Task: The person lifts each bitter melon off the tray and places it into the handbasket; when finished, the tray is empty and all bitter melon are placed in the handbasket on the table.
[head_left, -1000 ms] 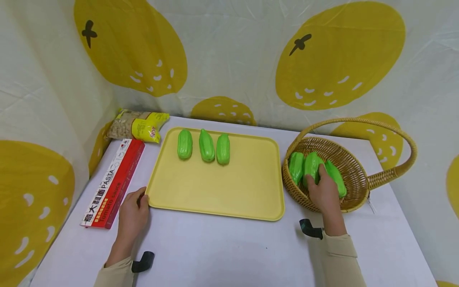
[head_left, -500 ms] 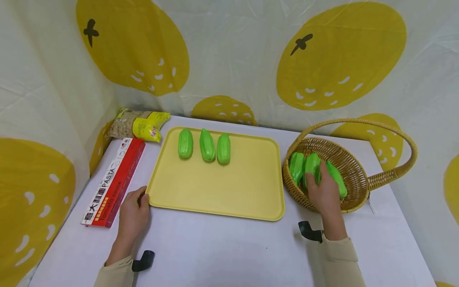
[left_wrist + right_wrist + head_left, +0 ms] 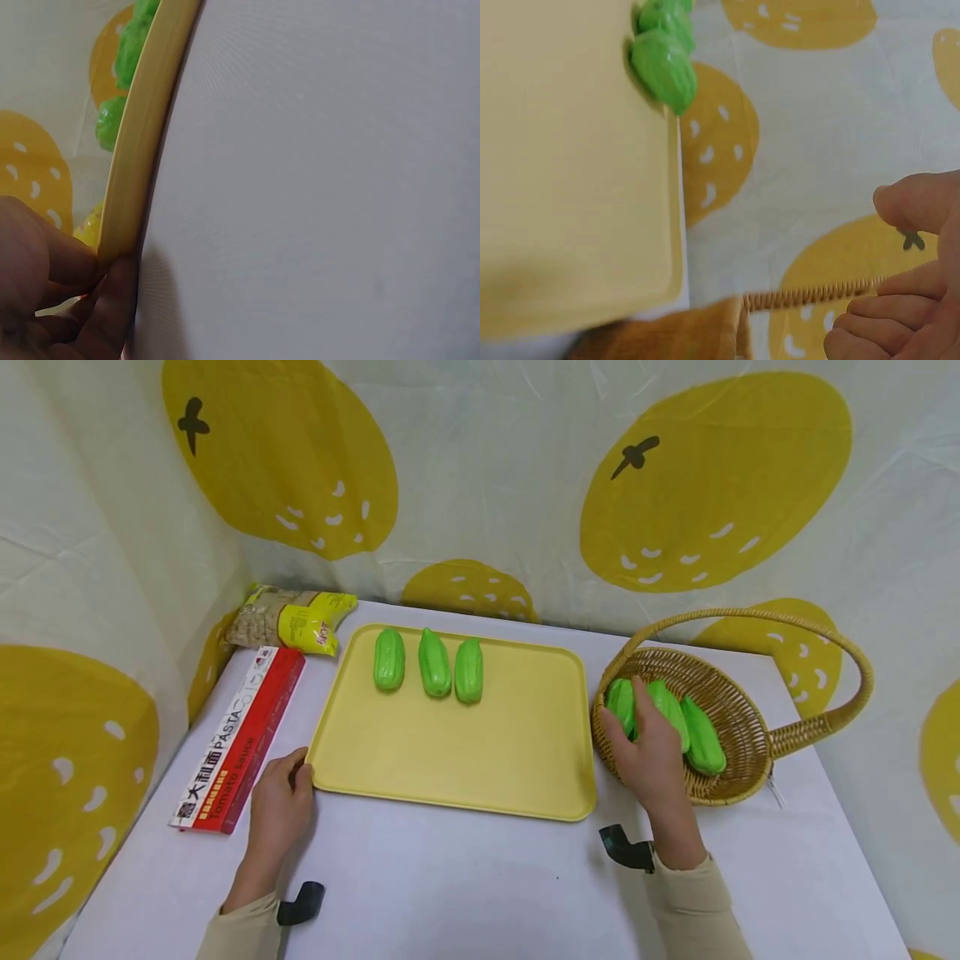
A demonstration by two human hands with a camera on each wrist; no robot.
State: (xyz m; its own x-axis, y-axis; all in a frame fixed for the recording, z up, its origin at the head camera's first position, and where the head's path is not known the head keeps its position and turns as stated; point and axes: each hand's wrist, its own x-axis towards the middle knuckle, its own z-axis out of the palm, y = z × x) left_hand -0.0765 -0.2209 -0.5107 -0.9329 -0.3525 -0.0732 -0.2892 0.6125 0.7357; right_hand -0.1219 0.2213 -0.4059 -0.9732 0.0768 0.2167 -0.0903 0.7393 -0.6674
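My left hand [image 3: 279, 806] pinches the near left corner of a yellow tray [image 3: 450, 768]; the left wrist view shows thumb and finger at the tray's edge [image 3: 135, 180]. Three glossy green ridged gourds lie in a row on the tray's far side: a left gourd [image 3: 389, 658], a middle one and a right one [image 3: 469, 670]. My right hand [image 3: 654, 760] is over the wicker basket [image 3: 738, 727], thumb and fingers spread around the leftmost gourd [image 3: 619, 700] there. Its palm holds nothing in the right wrist view. Beside it lie a middle gourd [image 3: 670, 710] and a right gourd [image 3: 703, 739].
A red and white pasta box [image 3: 240, 739] lies left of the tray. Behind the box rests a yellow and clear food bag [image 3: 292, 618]. The basket's tall handle [image 3: 750, 612] arches over it toward the right. A patterned curtain [image 3: 487, 468] hangs behind the white table [image 3: 480, 885].
My right hand has let go of the middle gourd in the basket and moved left to the leftmost one. That middle gourd now leans further right. The left hand stays at the tray corner.
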